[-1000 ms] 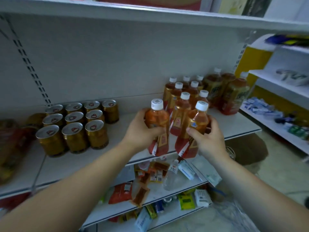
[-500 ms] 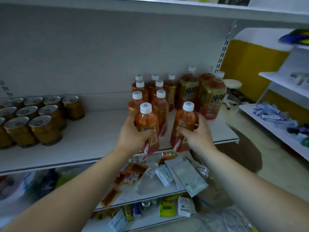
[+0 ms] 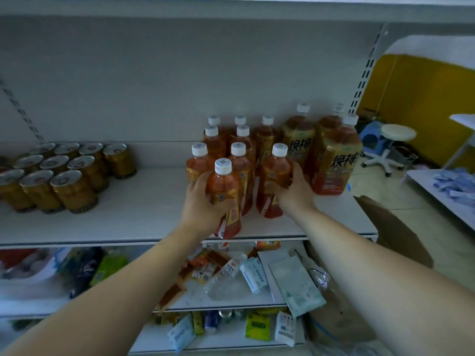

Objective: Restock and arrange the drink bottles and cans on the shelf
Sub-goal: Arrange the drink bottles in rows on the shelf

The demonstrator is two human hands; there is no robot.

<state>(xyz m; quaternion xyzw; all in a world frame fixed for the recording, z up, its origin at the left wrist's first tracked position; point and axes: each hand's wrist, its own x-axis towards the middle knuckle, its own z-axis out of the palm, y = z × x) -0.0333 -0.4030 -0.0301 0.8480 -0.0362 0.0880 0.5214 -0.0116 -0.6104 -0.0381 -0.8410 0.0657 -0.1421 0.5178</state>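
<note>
My left hand [image 3: 203, 205] grips an orange tea bottle with a white cap [image 3: 223, 181], which stands near the front edge of the white shelf [image 3: 144, 214]. My right hand [image 3: 293, 192] grips a second orange tea bottle [image 3: 275, 173] just to its right, set on the shelf in front of a cluster of several like bottles [image 3: 240, 140]. Three larger brown bottles with yellow labels [image 3: 336, 160] stand right of that cluster. Several gold cans [image 3: 64, 173] sit in rows at the shelf's left.
The shelf board between the cans and the bottles is bare. The lower shelf [image 3: 231, 301] holds scattered packets, pouches and a lying clear bottle [image 3: 223, 278]. A white stool [image 3: 393, 142], a yellow wall and a side shelf with blue packets [image 3: 455, 183] are at the right.
Both hands have carried their bottles forward from over the shelf's front edge onto the shelf, up against the bottle cluster. The view has shifted to the right.
</note>
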